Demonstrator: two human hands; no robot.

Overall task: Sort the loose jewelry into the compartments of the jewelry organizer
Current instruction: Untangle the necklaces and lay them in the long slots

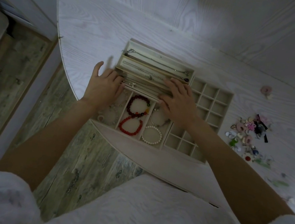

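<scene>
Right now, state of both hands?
Left hand: open, fingers straight, resting at the left end of the necklace tray, holding nothing.
Right hand: open, fingers flat on the tray's right part, holding nothing.

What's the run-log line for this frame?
left hand: on necklace tray | right hand: on tray | grid tray: empty | loose pile: unsorted

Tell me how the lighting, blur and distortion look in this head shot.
Head view: dim, bluish light, brightest on the table beyond the organizer, darkening toward the corners; wide-angle bending curves the table edge and stretches the forearms; left hand slightly motion-blurred at the fingertips, right hand sharper; loose jewelry at right soft and small, pieces hard to tell apart; no strong glare.
</scene>
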